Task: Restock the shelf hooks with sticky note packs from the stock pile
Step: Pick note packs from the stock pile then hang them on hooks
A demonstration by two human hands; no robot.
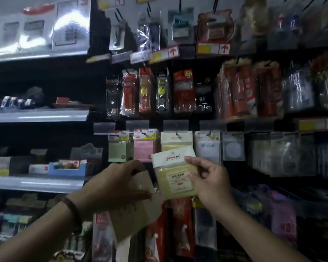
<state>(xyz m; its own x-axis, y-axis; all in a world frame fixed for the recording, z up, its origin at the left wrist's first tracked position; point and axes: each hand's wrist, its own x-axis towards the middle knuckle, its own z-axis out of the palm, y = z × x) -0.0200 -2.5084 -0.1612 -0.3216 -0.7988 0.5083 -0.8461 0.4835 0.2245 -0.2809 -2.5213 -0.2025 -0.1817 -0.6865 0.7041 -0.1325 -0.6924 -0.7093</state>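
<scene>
Sticky note pack [175,178] held up, yellow
Right hand [210,178] pinches it just below the hung yellow packs [175,140] — left hand [114,184] grips a brown box [134,214].

Small print on the label of the yellow pack [175,176] is way too tiny to read. The right hand [214,184] pinches its 3 o'clock edge, but I can't tell how many fingers sit behind it. That pack covers the lower half of the hanging yellow pack [175,141] at its 12 o'clock, and the hooks up there are hidden behind the cards. The brown box [136,216] gripped by the left hand [114,184] is pure smear, with the fingertips lost behind its top. Both forearms run off the frame at 6 o'clock. The top shelf goods [40,29] at 10 o'clock are just glare and blur.
</scene>
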